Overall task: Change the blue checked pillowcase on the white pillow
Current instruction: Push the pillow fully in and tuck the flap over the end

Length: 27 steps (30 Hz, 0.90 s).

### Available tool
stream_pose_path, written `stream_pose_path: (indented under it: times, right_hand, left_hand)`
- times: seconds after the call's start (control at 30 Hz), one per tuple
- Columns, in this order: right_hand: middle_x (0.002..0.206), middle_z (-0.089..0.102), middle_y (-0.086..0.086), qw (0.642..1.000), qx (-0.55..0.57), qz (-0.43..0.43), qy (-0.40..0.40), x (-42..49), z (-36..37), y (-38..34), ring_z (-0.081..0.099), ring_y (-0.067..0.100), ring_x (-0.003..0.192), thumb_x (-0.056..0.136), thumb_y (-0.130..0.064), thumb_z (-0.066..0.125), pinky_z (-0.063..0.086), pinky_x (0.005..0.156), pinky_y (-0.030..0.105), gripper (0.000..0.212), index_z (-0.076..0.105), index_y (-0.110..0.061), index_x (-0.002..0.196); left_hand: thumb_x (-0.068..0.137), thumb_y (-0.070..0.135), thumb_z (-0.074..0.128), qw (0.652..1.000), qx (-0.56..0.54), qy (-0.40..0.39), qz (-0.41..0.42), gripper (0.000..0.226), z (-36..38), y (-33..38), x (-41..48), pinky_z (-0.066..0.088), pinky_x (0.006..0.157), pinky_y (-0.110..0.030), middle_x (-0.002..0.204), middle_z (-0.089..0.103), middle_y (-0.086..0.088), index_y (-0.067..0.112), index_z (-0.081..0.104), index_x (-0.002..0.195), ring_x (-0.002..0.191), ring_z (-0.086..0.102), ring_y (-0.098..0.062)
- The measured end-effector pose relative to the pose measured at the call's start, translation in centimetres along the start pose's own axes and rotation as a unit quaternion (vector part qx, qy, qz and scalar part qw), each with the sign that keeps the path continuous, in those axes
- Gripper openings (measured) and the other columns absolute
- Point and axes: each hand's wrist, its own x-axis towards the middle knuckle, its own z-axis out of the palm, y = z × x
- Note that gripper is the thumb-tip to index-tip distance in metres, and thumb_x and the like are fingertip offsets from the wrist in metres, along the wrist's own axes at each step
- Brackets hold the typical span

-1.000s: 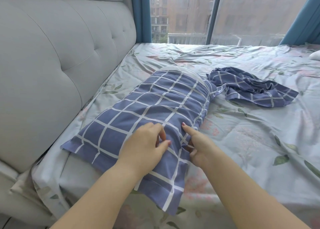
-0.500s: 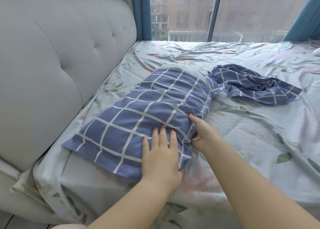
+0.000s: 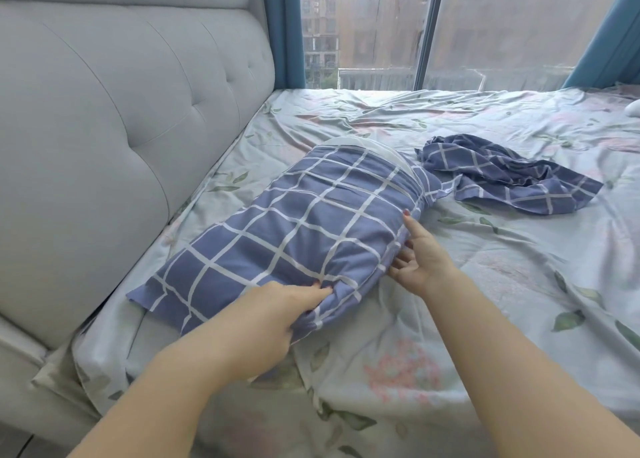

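- A bed (image 3: 485, 284) in a floral sheet runs from a grey tufted headboard (image 3: 121, 128) to a rain-streaked window (image 3: 381, 24).
- The blue checked pillowcase (image 3: 311, 229) lies slantwise beside the headboard. The white pillow (image 3: 377, 146) peeks out of its far end, so the case looks only part-way seated.
- A second checked case (image 3: 502, 177) lies crumpled just to the right.
- The left hand (image 3: 273, 315) curls its fingers into a bunched fold at the near end, probably to pull the fabric taut.
- The right hand (image 3: 420, 256) rests loosely spread against the pillow's right edge, steadying it.
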Motion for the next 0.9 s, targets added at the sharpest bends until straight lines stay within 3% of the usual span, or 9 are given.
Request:
stream_pose_path:
  times: [0.07, 0.13, 0.2, 0.27, 0.4, 0.5, 0.6, 0.73, 0.9]
  right_hand:
    - [0.111, 0.069, 0.014, 1.000, 0.006, 0.019, -0.011, 0.5, -0.6, -0.4, 0.068, 0.029, 0.098, 0.086, -0.042, 0.072, 0.057, 0.069, 0.045, 0.048, 0.061, -0.008, 0.118]
    - [0.106, 0.072, 0.014, 0.999, -0.002, 0.037, -0.014, 1.1, -1.1, -0.3, 0.070, 0.029, 0.093, 0.086, -0.039, 0.073, 0.056, 0.069, 0.047, 0.044, 0.064, -0.007, 0.113]
    - [0.104, 0.073, 0.012, 0.999, -0.030, 0.036, -0.008, 2.0, -1.3, 0.1, 0.070, 0.028, 0.089, 0.087, -0.035, 0.073, 0.055, 0.066, 0.045, 0.039, 0.065, -0.008, 0.114]
    - [0.109, 0.072, 0.013, 0.997, -0.063, 0.032, 0.006, 3.1, -1.4, 0.5, 0.069, 0.028, 0.092, 0.089, -0.029, 0.070, 0.055, 0.065, 0.040, 0.040, 0.064, -0.006, 0.122]
    - [0.108, 0.071, 0.017, 0.998, -0.057, -0.012, 0.014, 4.9, -1.3, 0.5, 0.071, 0.031, 0.090, 0.090, -0.014, 0.067, 0.058, 0.051, 0.036, 0.037, 0.061, 0.000, 0.123]
    - [0.117, 0.070, 0.017, 0.998, -0.008, -0.067, -0.003, 5.4, -1.2, 0.5, 0.071, 0.034, 0.100, 0.078, -0.009, 0.073, 0.060, 0.065, 0.043, 0.056, 0.058, -0.007, 0.132]
    - [0.121, 0.069, 0.015, 0.997, 0.016, -0.075, -0.019, 5.0, -1.3, 0.6, 0.070, 0.035, 0.101, 0.069, -0.011, 0.074, 0.059, 0.072, 0.048, 0.069, 0.054, -0.013, 0.135]
    - [0.121, 0.069, 0.014, 0.997, 0.012, -0.076, -0.014, 3.9, -2.4, 0.9, 0.070, 0.034, 0.101, 0.082, -0.007, 0.068, 0.060, 0.068, 0.047, 0.055, 0.055, -0.014, 0.135]
    - [0.126, 0.066, 0.012, 0.990, 0.066, -0.108, -0.055, 1.3, -2.9, 1.6, 0.068, 0.032, 0.107, 0.083, -0.007, 0.069, 0.059, 0.077, 0.047, 0.060, 0.051, -0.016, 0.139]
  left_hand:
    - [0.102, 0.031, 0.037, 0.999, -0.022, -0.044, -0.007, 0.060, 1.2, -2.4, -0.6, 0.022, 0.119, -0.052, 0.159, 0.028, -0.010, 0.089, 0.026, 0.111, 0.146, 0.026, -0.038]
    - [0.106, 0.032, 0.034, 0.988, -0.096, -0.120, 0.011, 0.043, 1.8, -4.0, -0.1, 0.014, 0.122, -0.042, 0.163, 0.011, -0.005, 0.058, 0.039, 0.140, 0.151, 0.013, -0.030]
    - [0.097, 0.050, 0.047, 0.984, -0.083, -0.158, 0.022, 0.044, -1.9, 1.2, -5.4, 0.017, 0.120, -0.032, 0.158, 0.012, 0.022, 0.056, 0.042, 0.140, 0.150, 0.014, -0.007]
    - [0.076, 0.069, 0.062, 0.993, -0.099, -0.060, 0.012, 0.065, -3.8, 3.8, -7.7, 0.021, 0.111, -0.017, 0.145, 0.018, 0.045, 0.058, 0.040, 0.137, 0.137, 0.016, 0.020]
    - [0.067, 0.087, 0.048, 0.946, -0.170, 0.237, -0.142, 0.061, -4.3, 3.3, -8.0, 0.038, 0.098, -0.032, 0.119, 0.047, 0.006, 0.037, 0.057, 0.102, 0.123, 0.044, -0.021]
    - [0.071, 0.080, 0.057, 0.894, -0.169, 0.249, -0.331, 0.073, -4.7, 1.5, -8.2, 0.036, 0.105, -0.042, 0.131, 0.029, -0.011, 0.024, 0.033, 0.111, 0.124, 0.038, -0.037]
    - [0.062, 0.079, 0.068, 0.857, -0.275, 0.213, -0.380, 0.097, -4.6, 0.1, -8.5, 0.045, 0.097, -0.044, 0.138, 0.019, -0.011, 0.023, 0.021, 0.125, 0.125, 0.037, -0.035]
    - [0.073, 0.041, 0.084, 0.810, -0.373, 0.327, -0.314, 0.083, -4.6, 1.8, -7.4, 0.038, 0.088, -0.036, 0.143, 0.030, -0.017, 0.018, 0.026, 0.127, 0.114, 0.041, -0.030]
    - [0.073, 0.009, 0.083, 0.774, -0.325, 0.532, -0.109, 0.055, -6.6, 2.2, -5.8, 0.037, 0.089, -0.021, 0.122, 0.051, -0.010, 0.024, 0.043, 0.106, 0.111, 0.050, -0.024]
